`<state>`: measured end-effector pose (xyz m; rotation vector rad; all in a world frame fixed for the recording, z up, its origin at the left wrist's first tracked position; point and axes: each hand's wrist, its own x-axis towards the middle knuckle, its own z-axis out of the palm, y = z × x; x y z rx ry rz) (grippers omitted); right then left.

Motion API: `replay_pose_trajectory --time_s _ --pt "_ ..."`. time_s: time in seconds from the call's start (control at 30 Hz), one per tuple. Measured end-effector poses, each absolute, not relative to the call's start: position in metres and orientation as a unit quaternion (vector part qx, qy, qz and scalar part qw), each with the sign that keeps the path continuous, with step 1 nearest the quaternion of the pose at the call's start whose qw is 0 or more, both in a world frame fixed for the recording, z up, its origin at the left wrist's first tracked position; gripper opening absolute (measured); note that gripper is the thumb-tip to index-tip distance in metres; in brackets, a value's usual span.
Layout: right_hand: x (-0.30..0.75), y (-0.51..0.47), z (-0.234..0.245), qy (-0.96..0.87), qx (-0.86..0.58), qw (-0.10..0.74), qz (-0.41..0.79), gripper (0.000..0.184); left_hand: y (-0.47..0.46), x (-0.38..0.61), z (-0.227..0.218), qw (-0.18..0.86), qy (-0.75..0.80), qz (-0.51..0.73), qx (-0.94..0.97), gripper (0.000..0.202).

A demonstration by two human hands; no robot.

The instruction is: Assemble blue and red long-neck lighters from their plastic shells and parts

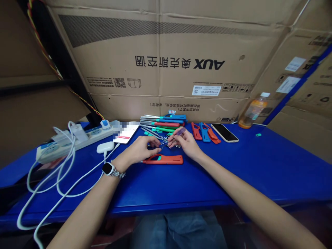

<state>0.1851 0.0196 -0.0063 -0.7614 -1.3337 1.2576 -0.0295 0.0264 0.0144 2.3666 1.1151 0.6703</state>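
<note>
My left hand (145,148), with a watch (108,168) on its wrist, has its thumb and fingers curled together near some thin wires or metal pieces (164,142); what it pinches is too small to make out. Opposite it, my right hand (187,142) is closed around a slim purple piece (181,131), its fingertips close to the same thin pieces. Just below both hands lies an orange utility lighter (168,159) on the blue table. Behind them sits a pile of blue, red and green utility lighters (166,123) with metal tubes.
Red and blue lighter shell pieces (205,132) lie to the right, beside a phone (224,132) and a drink bottle (252,110). On the left are a power strip (88,138), white cables (64,166), a white case (105,147) and a booklet (127,134). Cardboard (145,41) stands behind.
</note>
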Motion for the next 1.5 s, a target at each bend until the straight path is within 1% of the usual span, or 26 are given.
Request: replay_pose_trajectory --time_s 0.13,0.3,0.4,0.57,0.8,1.03,1.23,1.33,1.37,1.5 --pt "0.187 0.007 0.001 -0.569 -0.301 0.556 0.525 0.029 0.021 -0.022 0.015 0.238 0.413 0.251 0.843 0.032" --pt "0.186 -0.004 0.006 -0.595 -0.288 0.565 0.494 0.026 0.018 -0.02 0.016 0.283 0.39 0.243 0.842 0.028" --pt "0.186 -0.006 0.007 -0.593 -0.289 0.568 0.493 0.025 0.019 -0.02 0.016 0.292 0.386 0.234 0.843 0.029" --pt "0.187 -0.006 0.008 -0.575 -0.278 0.592 0.493 0.026 0.022 -0.022 0.013 0.256 0.389 0.233 0.854 0.029" --pt "0.185 -0.006 0.006 -0.58 -0.291 0.586 0.485 0.034 0.019 -0.021 0.015 0.217 0.373 0.231 0.872 0.027" --pt "0.184 -0.004 0.009 -0.601 -0.312 0.598 0.429 0.04 0.015 -0.01 0.009 0.12 0.357 0.256 0.89 0.021" --pt "0.203 -0.008 0.016 -0.609 -0.356 0.605 0.369 0.04 -0.001 0.016 0.003 0.141 0.367 0.297 0.87 0.022" --pt "0.213 -0.008 0.014 -0.604 -0.384 0.61 0.34 0.041 -0.01 0.022 0.002 0.128 0.342 0.274 0.89 0.034" --pt "0.215 -0.007 0.012 -0.602 -0.389 0.61 0.338 0.041 -0.011 0.022 0.002 0.128 0.33 0.258 0.899 0.035" --pt "0.213 -0.006 0.007 -0.623 -0.387 0.582 0.35 0.037 -0.01 0.02 -0.001 0.146 0.311 0.222 0.912 0.024"
